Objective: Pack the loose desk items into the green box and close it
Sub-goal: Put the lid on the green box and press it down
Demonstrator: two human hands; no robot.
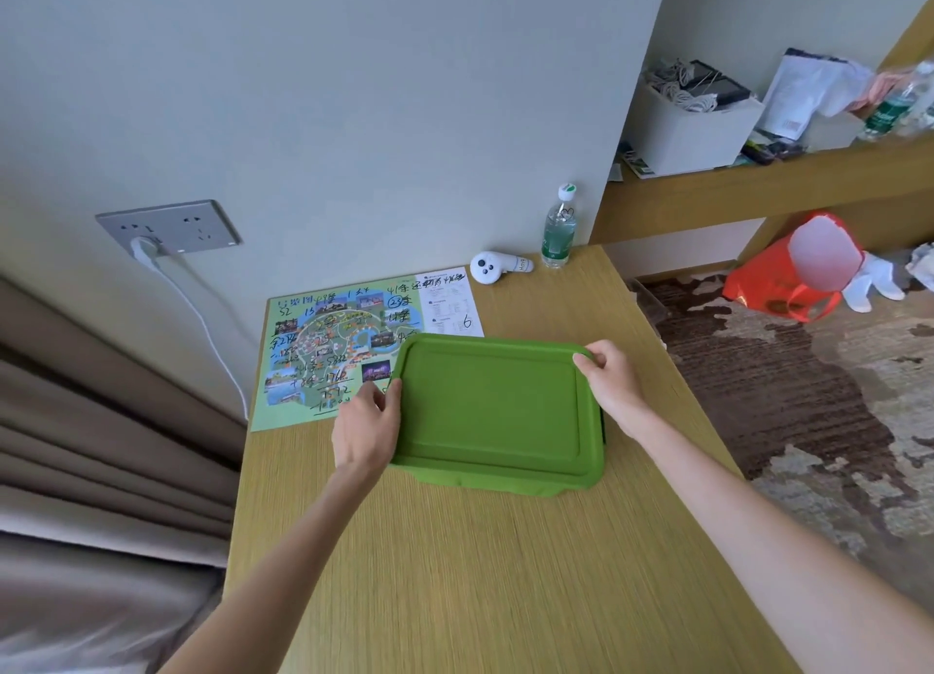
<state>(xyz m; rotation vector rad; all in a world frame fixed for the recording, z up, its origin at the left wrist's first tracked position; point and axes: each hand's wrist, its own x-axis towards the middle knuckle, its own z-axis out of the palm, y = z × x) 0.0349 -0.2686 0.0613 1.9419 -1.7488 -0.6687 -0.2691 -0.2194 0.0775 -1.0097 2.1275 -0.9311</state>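
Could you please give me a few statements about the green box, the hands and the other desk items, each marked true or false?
1. The green plastic lid covers the green box. True.
2. Only one hand touches the lid. False: the left hand grips its left edge and the right hand its far right corner.
3. The clear water bottle with a white cap lies on its side. False: it stands upright by the wall.
4. The white handheld controller sits on the wooden desk outside the box. True.
5. The colourful illustrated map lies partly under the box. True.
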